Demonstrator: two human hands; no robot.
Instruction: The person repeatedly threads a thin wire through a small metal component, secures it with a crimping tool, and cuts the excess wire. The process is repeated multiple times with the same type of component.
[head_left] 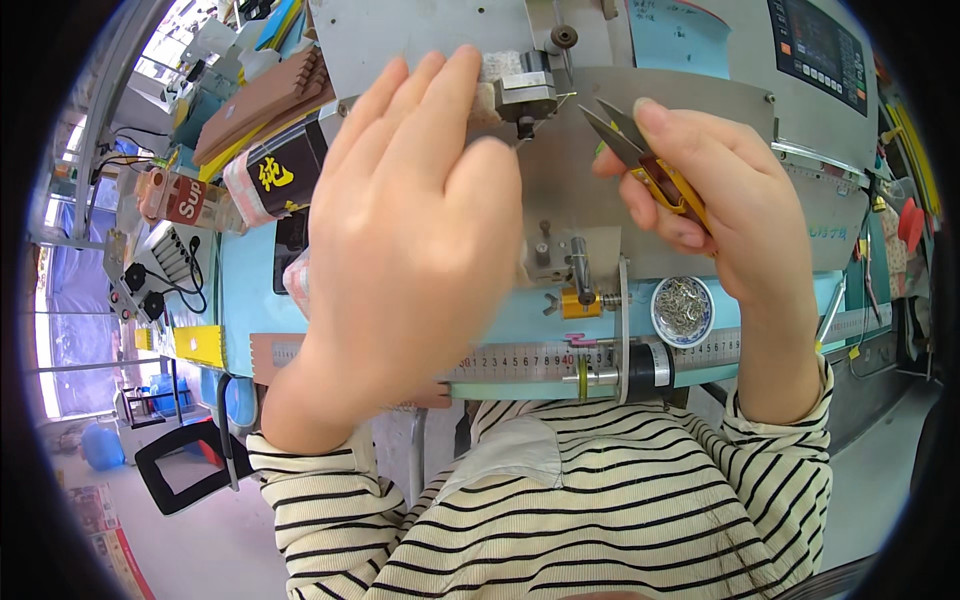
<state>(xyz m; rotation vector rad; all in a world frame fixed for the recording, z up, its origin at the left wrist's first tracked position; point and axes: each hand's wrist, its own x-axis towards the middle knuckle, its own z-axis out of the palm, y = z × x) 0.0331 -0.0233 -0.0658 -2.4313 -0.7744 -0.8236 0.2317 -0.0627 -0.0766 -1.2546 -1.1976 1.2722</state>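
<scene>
My left hand (pixel 415 225) is raised over the left part of a grey machine, its back toward me and slightly blurred. Its fingers are stretched out close together, tips beside a dark metal block (pixel 527 92) on the machine. Any contact with the block is hidden behind the hand. In my right hand (pixel 755 195) is a pair of thread snips (pixel 622 140) with yellow handles. The snips' blades stand a little apart and point up and left toward the block. Below them is the machine's grey metal plate (pixel 680 110).
A small blue-and-white bowl (pixel 657 322) of little metal pieces stands by a long steel ruler (pixel 510 360) along the table's near edge. A control panel (pixel 822 50) is at far right, near a blue note (pixel 680 38). Brown boards (pixel 262 112) and a clear bottle (pixel 212 212) lie left.
</scene>
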